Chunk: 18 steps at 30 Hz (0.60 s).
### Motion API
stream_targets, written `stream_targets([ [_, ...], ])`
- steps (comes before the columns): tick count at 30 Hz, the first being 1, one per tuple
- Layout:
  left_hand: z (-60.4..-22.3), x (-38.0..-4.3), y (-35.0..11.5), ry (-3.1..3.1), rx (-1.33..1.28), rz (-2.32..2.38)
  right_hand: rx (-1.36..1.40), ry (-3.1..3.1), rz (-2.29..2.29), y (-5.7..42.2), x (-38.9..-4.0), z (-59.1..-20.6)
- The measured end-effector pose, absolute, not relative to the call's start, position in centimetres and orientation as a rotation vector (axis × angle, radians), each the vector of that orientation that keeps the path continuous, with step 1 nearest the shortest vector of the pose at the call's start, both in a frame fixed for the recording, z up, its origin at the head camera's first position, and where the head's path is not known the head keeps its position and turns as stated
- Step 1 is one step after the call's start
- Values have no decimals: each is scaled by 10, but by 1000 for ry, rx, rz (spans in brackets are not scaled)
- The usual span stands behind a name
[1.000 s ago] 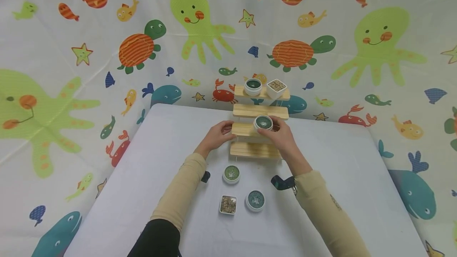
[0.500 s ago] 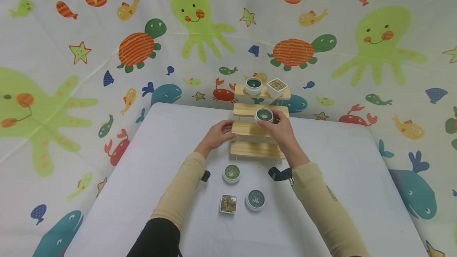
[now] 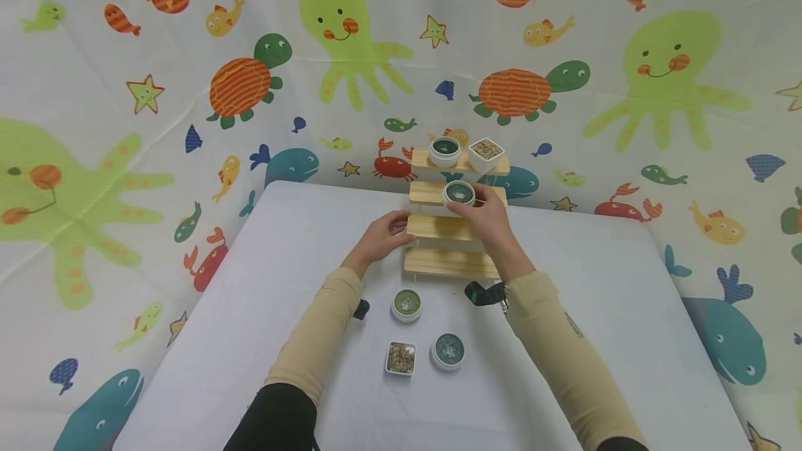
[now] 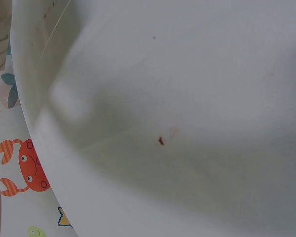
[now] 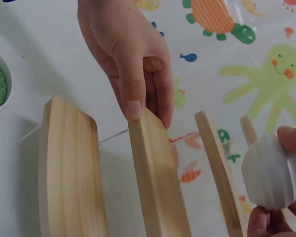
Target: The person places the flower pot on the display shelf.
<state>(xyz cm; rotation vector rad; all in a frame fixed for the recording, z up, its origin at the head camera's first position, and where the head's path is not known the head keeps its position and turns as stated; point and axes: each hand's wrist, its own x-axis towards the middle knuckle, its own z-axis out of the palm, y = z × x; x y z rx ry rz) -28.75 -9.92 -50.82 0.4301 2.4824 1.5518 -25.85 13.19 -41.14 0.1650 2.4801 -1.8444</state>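
A wooden tiered display stand [image 3: 451, 264] with white supports stands at the back of the table. My left hand [image 3: 381, 236] pinches the left end of its second step from the bottom; in the right wrist view, the thumb [image 5: 134, 94] lies on the plank's edge. My right hand [image 3: 493, 228] holds a round white pot [image 3: 459, 193] with dark green filling at the second step from the top. The right wrist view shows the pot's ridged wall [image 5: 269, 170] between thumb and fingers. Whether the pot touches the step I cannot tell.
On the top step sit another dark green round pot [image 3: 445, 151] and a square pot of beige pebbles [image 3: 486, 154]. Nearer me on the white tablecloth [image 3: 301, 242] stand a light green pot [image 3: 406, 304], a square pebble pot [image 3: 400, 358] and a blue-green pot [image 3: 448, 351]. A patterned curtain [image 3: 376, 19] hangs behind.
My right hand has raised the round pot from the level of the third step to the second from the top, then shifted it slightly left. My left hand stays on the stand.
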Motion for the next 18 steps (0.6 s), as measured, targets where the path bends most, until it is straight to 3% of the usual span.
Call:
stream_targets([
  [18, -507, -286, -100, 2481, 447, 1570, 169, 2459, -1824, 116, -272, -406],
])
